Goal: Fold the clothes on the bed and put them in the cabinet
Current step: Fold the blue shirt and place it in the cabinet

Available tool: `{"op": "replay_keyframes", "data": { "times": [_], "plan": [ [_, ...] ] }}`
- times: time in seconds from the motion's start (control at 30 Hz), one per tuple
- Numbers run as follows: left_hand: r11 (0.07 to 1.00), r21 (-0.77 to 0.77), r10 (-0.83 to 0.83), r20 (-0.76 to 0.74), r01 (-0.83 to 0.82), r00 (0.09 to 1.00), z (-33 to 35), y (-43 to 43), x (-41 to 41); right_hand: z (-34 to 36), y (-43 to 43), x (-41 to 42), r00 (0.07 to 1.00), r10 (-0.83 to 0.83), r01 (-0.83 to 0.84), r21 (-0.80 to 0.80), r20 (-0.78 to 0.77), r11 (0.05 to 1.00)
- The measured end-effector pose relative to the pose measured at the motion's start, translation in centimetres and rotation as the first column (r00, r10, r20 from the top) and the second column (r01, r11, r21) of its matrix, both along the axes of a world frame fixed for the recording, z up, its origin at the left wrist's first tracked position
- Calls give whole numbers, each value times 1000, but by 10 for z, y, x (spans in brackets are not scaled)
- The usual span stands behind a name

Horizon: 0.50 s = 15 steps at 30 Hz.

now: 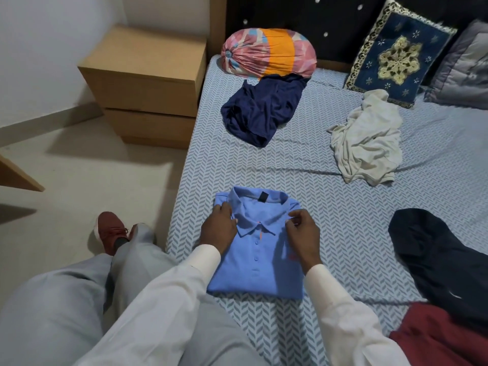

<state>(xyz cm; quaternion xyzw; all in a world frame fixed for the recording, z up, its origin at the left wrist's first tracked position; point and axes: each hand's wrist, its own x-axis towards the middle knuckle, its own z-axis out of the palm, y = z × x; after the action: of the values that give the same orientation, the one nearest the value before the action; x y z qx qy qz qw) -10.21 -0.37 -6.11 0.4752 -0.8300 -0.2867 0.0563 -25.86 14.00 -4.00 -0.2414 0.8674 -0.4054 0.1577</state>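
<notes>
The bed was the biggest thing, w/ a blue zigzag sheet. A brown drawer box stood on the floor just beside it, on the left. At the head end sat a pink & orange bundle, a blue pillow w/ a gold star shape & a grey pillow.

Clothes lay all over the bed. A black cloth was at the right edge, w/ a dark red cloth just below it. A navy top lay crumpled, touching the bundle. A white top lay crumpled near the blue pillow.

The blue shirt lay folded into a neat block, buttons up, on the near part of the bed, right in front of the person.

The hands were apart, one each side of the collar. L hand held the shirt's left shoulder, fingers bent. R hand pinched the cloth by the collar's other side.

A red shoe was on the floor.
</notes>
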Motion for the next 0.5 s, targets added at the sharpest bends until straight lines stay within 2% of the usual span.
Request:
{"op": "replay_keyframes", "data": {
  "times": [0.1,0.17,0.23,0.33,0.5],
  "plan": [
    [1000,-25,-5,-123,2,992,10,15,-9,-5,0,0,997,23,-27,63,77,998],
    [998,50,34,-225,-24,974,12,23,-13,-5,-9,3,990,-24,15,65,142,998],
    [993,105,84,-247,-60,965,12,24,-18,-5,-19,4,979,-68,55,75,194,996],
    [980,160,147,-186,-118,972,15,15,-28,2,-37,4,977,-98,53,228,191,972],
    [936,249,253,11,-248,967,22,-4,-45,4,-46,15,997,27,-53,392,71,918]
  ]
}}
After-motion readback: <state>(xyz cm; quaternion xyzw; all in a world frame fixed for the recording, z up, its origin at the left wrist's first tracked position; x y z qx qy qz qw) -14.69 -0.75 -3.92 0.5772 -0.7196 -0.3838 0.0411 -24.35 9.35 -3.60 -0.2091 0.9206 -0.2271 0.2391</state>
